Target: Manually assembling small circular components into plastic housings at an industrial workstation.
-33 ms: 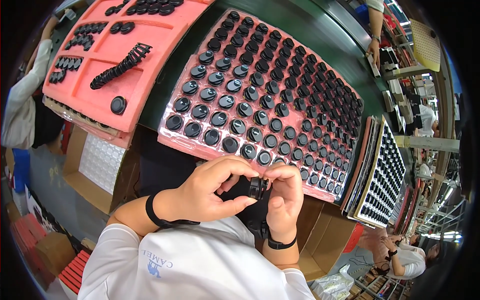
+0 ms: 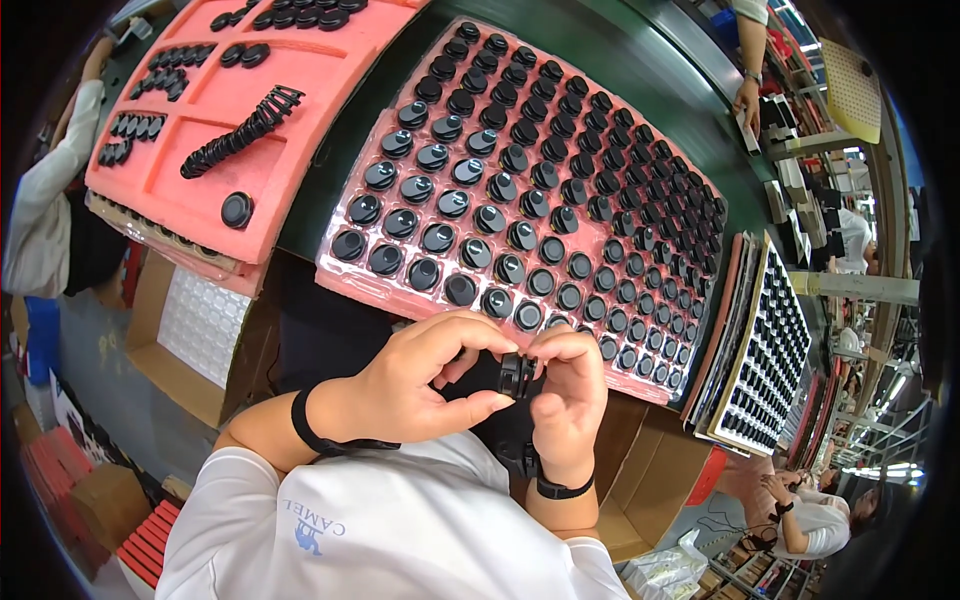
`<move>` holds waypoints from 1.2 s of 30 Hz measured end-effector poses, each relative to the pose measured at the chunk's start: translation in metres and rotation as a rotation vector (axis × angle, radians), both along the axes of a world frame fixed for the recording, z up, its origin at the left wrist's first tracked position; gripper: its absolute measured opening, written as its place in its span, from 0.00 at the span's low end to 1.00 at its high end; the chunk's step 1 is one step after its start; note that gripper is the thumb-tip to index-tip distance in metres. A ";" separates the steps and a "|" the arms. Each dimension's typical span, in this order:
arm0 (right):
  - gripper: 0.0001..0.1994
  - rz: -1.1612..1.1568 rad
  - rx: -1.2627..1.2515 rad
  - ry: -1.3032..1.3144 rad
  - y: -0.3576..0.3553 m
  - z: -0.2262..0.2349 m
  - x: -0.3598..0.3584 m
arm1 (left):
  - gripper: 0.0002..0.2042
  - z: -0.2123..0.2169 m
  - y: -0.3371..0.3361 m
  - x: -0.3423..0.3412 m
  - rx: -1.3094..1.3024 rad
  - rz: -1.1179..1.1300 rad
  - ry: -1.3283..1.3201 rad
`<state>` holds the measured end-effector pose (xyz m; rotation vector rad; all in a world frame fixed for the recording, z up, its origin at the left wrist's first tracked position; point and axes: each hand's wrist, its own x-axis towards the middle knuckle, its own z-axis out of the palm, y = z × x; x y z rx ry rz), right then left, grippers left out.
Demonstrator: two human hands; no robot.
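the small black round part (image 2: 517, 376) sits pinched between both hands just below the near edge of the pink tray (image 2: 345, 275), left hand (image 2: 425, 380) curled around it from the left, right hand (image 2: 570, 395) closing fingertips on its right side, equally near

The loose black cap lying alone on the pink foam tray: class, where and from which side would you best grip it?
Probably by its rim, from straight above. The black cap lies flat and apart on the pink foam tray, its round edge free all around, so thumb and finger can likely pinch opposite sides.
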<state>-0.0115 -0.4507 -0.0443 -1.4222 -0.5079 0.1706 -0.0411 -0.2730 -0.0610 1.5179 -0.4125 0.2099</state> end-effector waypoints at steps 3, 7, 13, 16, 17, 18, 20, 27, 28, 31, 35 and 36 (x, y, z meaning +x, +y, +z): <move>0.17 0.019 -0.121 -0.041 -0.007 0.003 0.004 | 0.19 -0.001 0.000 0.000 0.003 -0.013 0.030; 0.15 0.001 -0.240 -0.254 -0.009 0.010 0.012 | 0.19 -0.002 -0.001 -0.001 -0.059 -0.076 0.111; 0.12 0.057 -0.523 -0.351 -0.017 0.029 0.037 | 0.17 -0.003 -0.004 0.004 -0.203 -0.130 0.300; 0.11 0.023 -0.697 -0.369 -0.024 0.034 0.065 | 0.17 -0.007 -0.002 0.005 -0.272 -0.172 0.360; 0.11 -0.025 -0.805 -0.349 -0.026 0.034 0.076 | 0.17 -0.008 0.000 0.005 -0.304 -0.189 0.397; 0.11 -0.023 -0.805 -0.351 -0.030 0.031 0.088 | 0.17 -0.009 0.002 0.006 -0.337 -0.208 0.434; 0.12 -0.143 -0.963 -0.424 -0.039 0.021 0.110 | 0.18 -0.011 0.006 0.007 -0.346 -0.242 0.466; 0.10 -0.154 -1.199 -0.572 -0.036 0.016 0.142 | 0.21 -0.014 0.012 0.007 -0.489 -0.334 0.597; 0.09 -0.152 -1.212 -0.575 -0.034 0.016 0.143 | 0.22 -0.015 0.012 0.007 -0.529 -0.339 0.594; 0.09 -0.131 -1.250 -0.552 -0.026 0.017 0.141 | 0.23 -0.017 0.012 0.008 -0.610 -0.351 0.587; 0.09 -0.135 -1.273 -0.653 -0.026 0.014 0.140 | 0.25 -0.016 0.011 0.009 -0.653 -0.332 0.593; 0.09 -0.142 -1.273 -0.709 -0.026 0.014 0.139 | 0.25 -0.015 0.010 0.010 -0.677 -0.337 0.596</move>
